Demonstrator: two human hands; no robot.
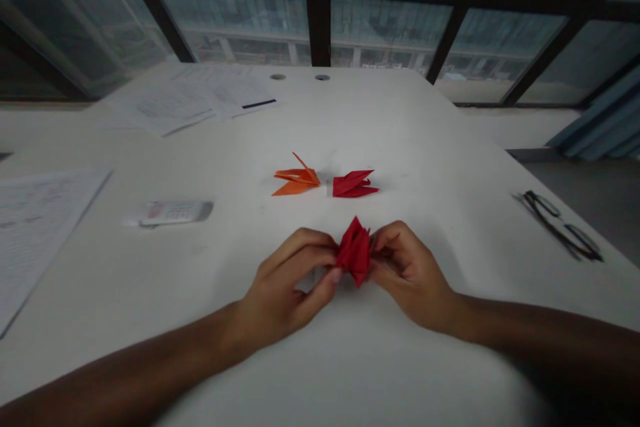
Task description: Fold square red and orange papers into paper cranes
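Note:
Between my two hands, just above the white table, is a folded red paper piece (355,252) with pointed tips. My left hand (295,280) pinches its left side between thumb and fingers. On its right side, my right hand (413,277) grips the edge with curled fingers. Beyond them on the table lie an orange folded paper piece (297,180), its points facing left, and a second red folded piece (354,184), its points facing right. A small whitish bit (327,187) sits between those two.
A white packet or tube (175,212) lies on the table (410,147) at left. Printed sheets (175,107) are at the back left, another sheet (40,227) at the left edge. Black-framed glasses (563,223) rest near the right edge. Windows stand behind.

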